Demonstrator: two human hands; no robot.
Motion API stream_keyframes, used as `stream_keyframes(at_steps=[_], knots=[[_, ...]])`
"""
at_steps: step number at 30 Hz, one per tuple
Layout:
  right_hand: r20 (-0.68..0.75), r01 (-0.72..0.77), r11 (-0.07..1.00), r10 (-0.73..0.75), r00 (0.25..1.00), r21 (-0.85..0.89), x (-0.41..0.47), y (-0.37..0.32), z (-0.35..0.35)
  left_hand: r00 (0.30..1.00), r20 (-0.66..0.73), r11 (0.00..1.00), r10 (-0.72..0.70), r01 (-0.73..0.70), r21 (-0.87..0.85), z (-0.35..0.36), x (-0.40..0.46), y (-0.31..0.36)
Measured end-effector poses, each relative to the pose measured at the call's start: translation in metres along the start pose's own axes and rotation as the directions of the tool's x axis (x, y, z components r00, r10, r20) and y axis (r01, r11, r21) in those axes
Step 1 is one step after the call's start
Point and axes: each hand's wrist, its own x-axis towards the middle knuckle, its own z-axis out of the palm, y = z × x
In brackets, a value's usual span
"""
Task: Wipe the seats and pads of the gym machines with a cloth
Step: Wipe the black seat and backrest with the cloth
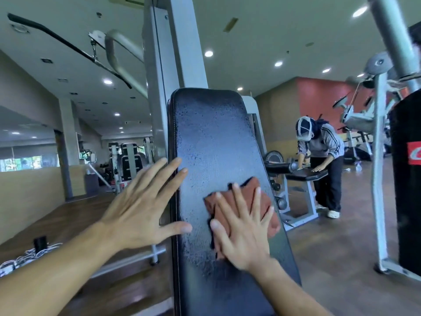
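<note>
- The person is pressing a reddish cloth [241, 208] flat on a tall black back pad [211, 137] with the right hand [241, 231].
- The fingers of that hand are spreading wide on top of the cloth, pushing it down, not curling around it.
- The cloth is sitting on the lower right part of the pad.
- The left hand [141, 201] is lying open on the pad's left edge, fingers straight, holding nothing.
- The pad is looking spotty and wet almost all over, so I am guessing most of it is waiting to be rubbed dry.
- Far off, another person [323, 156] is leaning over a bench [305, 173].
- Other machines are standing around, so lots of wiping is probably left.
</note>
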Motion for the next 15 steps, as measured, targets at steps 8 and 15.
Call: stream_keyframes(at_steps=[8, 15], knots=[[0.028, -0.131, 0.985, 0.128, 0.991, 0.109, 0.011, -0.004, -0.003, 0.997, 0.031, 0.994, 0.070, -0.068, -0.082, 0.013, -0.022, 0.019], [-0.006, -0.086, 0.961, 0.091, 0.996, 0.264, 0.002, 0.010, -0.024, 0.980, -0.082, 0.949, 0.180, -0.195, -0.247, 0.037, -0.027, 0.068]])
